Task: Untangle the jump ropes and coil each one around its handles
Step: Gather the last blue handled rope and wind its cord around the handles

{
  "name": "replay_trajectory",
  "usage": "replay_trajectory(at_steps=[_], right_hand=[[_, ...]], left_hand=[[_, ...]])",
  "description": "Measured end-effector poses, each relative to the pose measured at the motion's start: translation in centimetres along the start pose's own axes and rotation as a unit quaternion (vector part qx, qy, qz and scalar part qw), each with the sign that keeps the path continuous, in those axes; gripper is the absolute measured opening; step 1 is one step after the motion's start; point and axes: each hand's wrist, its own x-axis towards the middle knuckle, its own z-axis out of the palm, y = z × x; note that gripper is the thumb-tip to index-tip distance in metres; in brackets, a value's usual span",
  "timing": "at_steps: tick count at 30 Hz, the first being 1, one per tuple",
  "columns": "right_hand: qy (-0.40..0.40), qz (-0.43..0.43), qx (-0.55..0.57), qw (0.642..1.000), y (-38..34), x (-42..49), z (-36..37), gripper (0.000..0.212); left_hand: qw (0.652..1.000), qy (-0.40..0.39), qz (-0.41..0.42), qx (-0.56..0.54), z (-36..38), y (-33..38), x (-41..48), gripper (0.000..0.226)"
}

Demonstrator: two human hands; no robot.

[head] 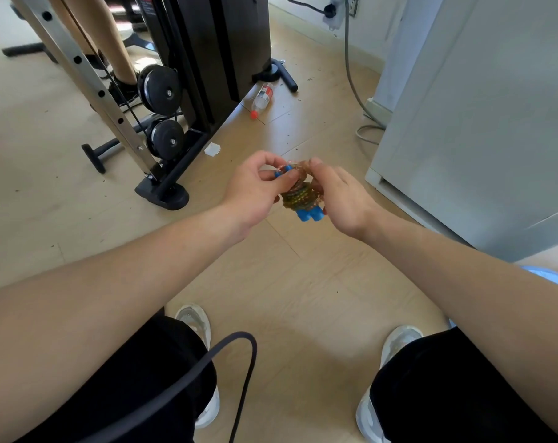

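Above the floor, left hand (258, 183) and right hand (341, 193) pinching the coiled jump rope (300, 195), forearms outstretched

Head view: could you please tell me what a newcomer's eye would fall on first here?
First come the hands at centre: the left hand and the right hand hold a multicoloured jump rope, wound tightly around its blue handles. Next, a dark cord loops over the left thigh at the bottom. A black weight machine stands on the floor at upper left.

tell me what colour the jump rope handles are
The jump rope handles are blue, head view.
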Motion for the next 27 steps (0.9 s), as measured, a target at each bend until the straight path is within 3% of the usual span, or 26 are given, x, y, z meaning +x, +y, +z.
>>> replay_trajectory(at_steps=[6,16,23,27], right_hand=[[0.025,-0.051,-0.105,0.993,1.1,0.6,0.5,0.040],[0.092,-0.024,-0.077,0.993,2.5,1.4,1.0,0.016],[0.169,-0.041,-0.105,0.979,2.1,1.3,0.5,0.018],[0.171,-0.081,-0.146,0.971,1.9,1.2,0.6,0.019]], left_hand=[[1.000,0.006,0.001,0.012,0.2,0.2,-0.2,0.019],[0.998,-0.001,0.011,0.060,0.0,0.0,0.2,0.012],[0.989,0.038,0.058,0.127,0.5,-0.2,0.1,0.013],[0.988,0.069,0.033,0.130,0.8,-0.1,0.1,0.018]])
